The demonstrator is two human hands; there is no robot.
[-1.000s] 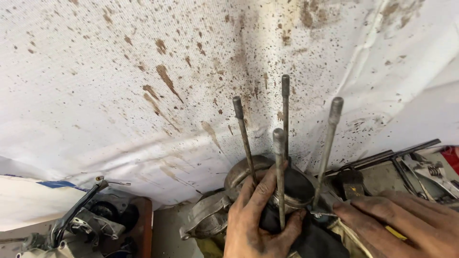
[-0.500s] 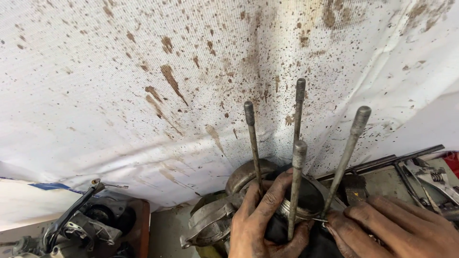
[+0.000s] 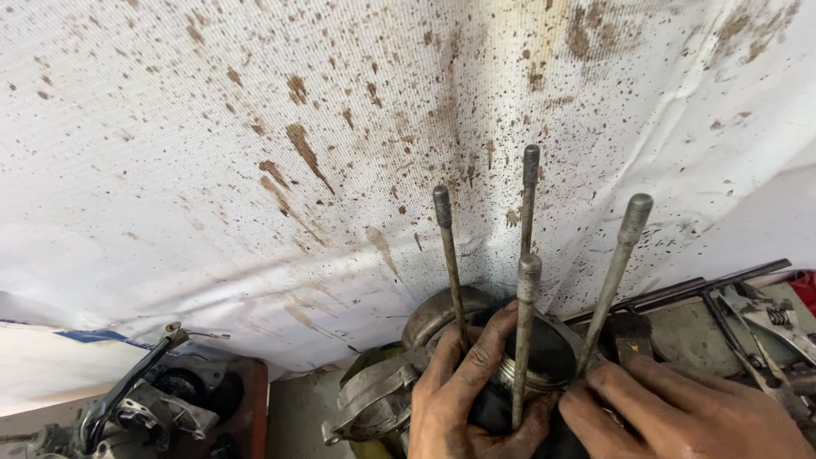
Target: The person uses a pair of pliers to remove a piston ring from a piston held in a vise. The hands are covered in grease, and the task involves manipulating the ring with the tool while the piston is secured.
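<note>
Because the grey metal engine casing with its four long threaded steel studs is solid cast metal, you should judge it heavy, rigid and greasy, so it will likely slip under oily skin. It sits low in the centre of the view, at the foot of the hanging sheet, partly cut off by the bottom edge. Around the round piston-like part between the studs lies dark cloth or rubber; which, you cannot tell.

Your left hand has its grip closed loosely around that dark round part, fingers curled between the two nearer studs, thumb side against the curved housing. Your right hand lies flat beside it, fingertips touching the base of the rightmost stud; its grip is not closed on anything.

Take hold low on the body, not by the slender studs: they look stiff, but their threaded tips would bite and could bend under a side load.

Behind stands the white woven sheet spattered with brown oil. To the right lie dark steel bars and pliers-like tools on the dirty desk. At far left sits another small engine part with a black lever.
</note>
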